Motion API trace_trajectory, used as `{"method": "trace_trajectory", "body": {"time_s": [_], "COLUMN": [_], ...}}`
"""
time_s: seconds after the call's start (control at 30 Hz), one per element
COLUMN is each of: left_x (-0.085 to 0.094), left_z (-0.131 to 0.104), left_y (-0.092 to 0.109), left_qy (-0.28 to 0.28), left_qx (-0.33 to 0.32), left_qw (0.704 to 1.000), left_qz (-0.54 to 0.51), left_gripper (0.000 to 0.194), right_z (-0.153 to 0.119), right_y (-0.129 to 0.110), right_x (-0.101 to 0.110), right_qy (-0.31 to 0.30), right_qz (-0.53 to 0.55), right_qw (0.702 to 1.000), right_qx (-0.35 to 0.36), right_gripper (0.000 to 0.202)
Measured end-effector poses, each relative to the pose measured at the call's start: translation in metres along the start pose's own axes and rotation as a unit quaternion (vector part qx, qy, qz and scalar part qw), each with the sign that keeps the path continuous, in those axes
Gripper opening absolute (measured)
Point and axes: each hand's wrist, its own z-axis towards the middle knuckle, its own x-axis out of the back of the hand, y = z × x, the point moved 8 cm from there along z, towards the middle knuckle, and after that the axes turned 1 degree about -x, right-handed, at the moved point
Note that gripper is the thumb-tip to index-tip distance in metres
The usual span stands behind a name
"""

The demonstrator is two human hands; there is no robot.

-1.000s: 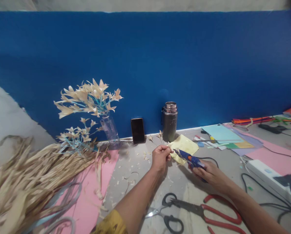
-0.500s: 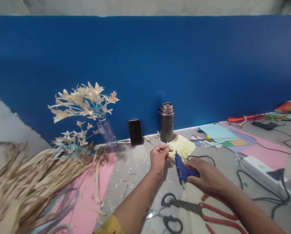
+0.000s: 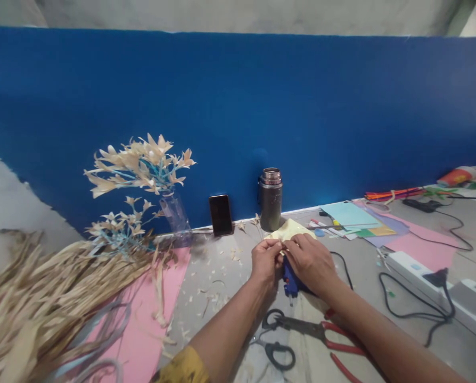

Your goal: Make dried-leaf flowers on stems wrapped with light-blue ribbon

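Observation:
My left hand [image 3: 265,260] and my right hand [image 3: 312,260] meet over a pale yellow sheet [image 3: 288,227], fingertips pinched together. Whatever small piece lies between them is hidden by the fingers. Under my right hand rests a blue glue gun [image 3: 289,282], partly covered, no longer gripped. Closer to me are black-handled scissors [image 3: 280,355] and large red-handled shears [image 3: 302,327], the shears partly behind my right forearm.
A steel flask [image 3: 270,199] and a phone [image 3: 221,215] stand by the blue wall. Pale husk flowers [image 3: 142,165] fill a clear vase [image 3: 174,215] on the left, above dried husks [image 3: 62,287]. On the right are a power strip [image 3: 411,274], cords and coloured paper [image 3: 352,217].
My right hand has let go of the glue gun, leaving it on the table, and moved up and left to join my left hand's fingertips. The view has shifted slightly.

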Motion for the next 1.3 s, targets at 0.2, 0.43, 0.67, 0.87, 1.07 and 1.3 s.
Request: {"method": "trace_trajectory", "body": {"time_s": [0.2, 0.43, 0.67, 0.87, 1.07, 1.3], "left_x": [-0.004, -0.010, -0.022, -0.028, -0.023, -0.018], "left_z": [0.000, -0.008, -0.019, -0.025, -0.024, -0.021], "left_y": [-0.005, -0.006, -0.005, 0.005, 0.009, 0.008], "left_qy": [-0.025, -0.062, -0.135, -0.198, -0.207, -0.189], "left_qx": [0.014, 0.035, 0.090, 0.086, 0.061, 0.054], "left_qw": [0.999, 0.997, 0.984, 0.975, 0.976, 0.976], "left_qz": [-0.023, -0.037, -0.073, -0.047, 0.036, 0.098], "left_gripper": [0.038, 0.039, 0.042, 0.037, 0.033, 0.027], "right_z": [-0.006, -0.013, -0.027, -0.030, -0.028, -0.028], "right_y": [0.004, 0.052, 0.086, 0.084, 0.071, 0.071], "right_x": [0.001, 0.006, -0.026, -0.033, -0.037, -0.041], "right_qy": [0.022, 0.098, 0.048, 0.025, -0.016, -0.026], "right_qz": [0.012, 0.311, 0.543, 0.643, 0.708, 0.753], "right_qw": [1.000, 0.925, 0.758, 0.666, 0.616, 0.556], "right_qx": [-0.013, -0.196, -0.359, -0.377, -0.346, -0.349], "right_gripper": [0.020, 0.019, 0.032, 0.032, 0.028, 0.026]}}
